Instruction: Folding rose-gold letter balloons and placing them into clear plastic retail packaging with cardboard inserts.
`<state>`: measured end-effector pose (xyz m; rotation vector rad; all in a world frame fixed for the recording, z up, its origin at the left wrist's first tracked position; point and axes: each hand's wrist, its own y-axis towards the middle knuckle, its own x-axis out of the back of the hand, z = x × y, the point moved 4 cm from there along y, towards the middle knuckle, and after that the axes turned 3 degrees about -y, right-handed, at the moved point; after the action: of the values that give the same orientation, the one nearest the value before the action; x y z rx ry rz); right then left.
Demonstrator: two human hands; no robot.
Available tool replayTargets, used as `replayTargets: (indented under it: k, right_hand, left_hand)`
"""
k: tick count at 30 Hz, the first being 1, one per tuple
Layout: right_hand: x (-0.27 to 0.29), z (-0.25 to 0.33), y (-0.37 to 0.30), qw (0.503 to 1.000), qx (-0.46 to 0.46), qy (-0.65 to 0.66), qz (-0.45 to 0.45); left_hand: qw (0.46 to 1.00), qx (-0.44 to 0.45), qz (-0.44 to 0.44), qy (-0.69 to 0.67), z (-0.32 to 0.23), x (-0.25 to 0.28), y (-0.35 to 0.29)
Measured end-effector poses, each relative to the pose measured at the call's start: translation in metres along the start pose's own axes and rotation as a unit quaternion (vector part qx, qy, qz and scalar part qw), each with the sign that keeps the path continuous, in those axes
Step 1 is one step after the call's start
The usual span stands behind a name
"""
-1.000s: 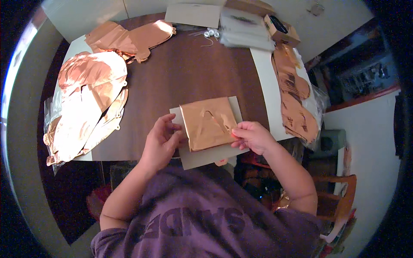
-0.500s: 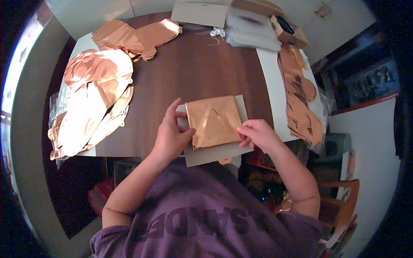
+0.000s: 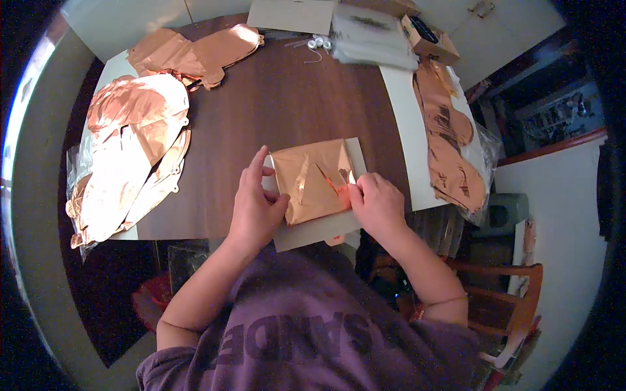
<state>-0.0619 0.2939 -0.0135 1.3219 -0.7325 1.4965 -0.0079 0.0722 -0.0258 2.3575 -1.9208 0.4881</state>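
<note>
A flat, folded copper-coloured foil balloon [image 3: 312, 186] lies on a grey card [image 3: 293, 241] near the table's front edge. My left hand [image 3: 255, 203] is at its left side, the thumb on the foil's edge and the index finger stretched away. Its other fingertips are partly hidden at the card's edge. At the right edge of the foil my right hand [image 3: 379, 205] is closed in a pinch on the foil. Creases and a bright fold run across the foil beside those fingers.
Large copper foil balloons [image 3: 140, 117] are piled at the left, with another foil pile [image 3: 202, 55] behind. More foil balloons [image 3: 447, 140] lie at the right. White ribbon spools [image 3: 319, 43], clear plastic bags [image 3: 372, 39] and an open cardboard box [image 3: 430, 42] stand at the back. A wooden chair [image 3: 515, 300] is at the right.
My right hand has moved up and inward along the foil's right edge, its fingers now curled more tightly. The foil there is more creased and slightly lifted. My left hand stays at the left edge.
</note>
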Motion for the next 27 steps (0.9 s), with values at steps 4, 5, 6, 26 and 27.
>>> replayTargets:
  k: [4, 5, 6, 26, 27]
  right_hand:
    - [0.004, -0.004, 0.004, 0.994, -0.041, 0.096, 0.035]
    - [0.005, -0.006, 0.007, 0.981, -0.078, 0.163, 0.07]
    - [0.004, -0.009, 0.008, 0.961, -0.114, 0.228, 0.104]
    - [-0.007, -0.015, 0.028, 0.935, -0.13, 0.295, 0.148]
    - [-0.006, -0.014, 0.03, 0.938, -0.134, 0.284, 0.145]
  left_hand:
    - [1.0, 0.0, -0.006, -0.007, 0.003, 0.002, 0.0]
    - [1.0, 0.007, -0.002, -0.03, 0.003, 0.003, 0.0]
    - [0.998, 0.014, 0.001, -0.054, 0.003, 0.004, 0.0]
    - [0.995, 0.002, -0.003, -0.097, 0.009, 0.004, 0.005]
    - [0.996, 0.006, -0.001, -0.089, 0.009, 0.004, 0.006]
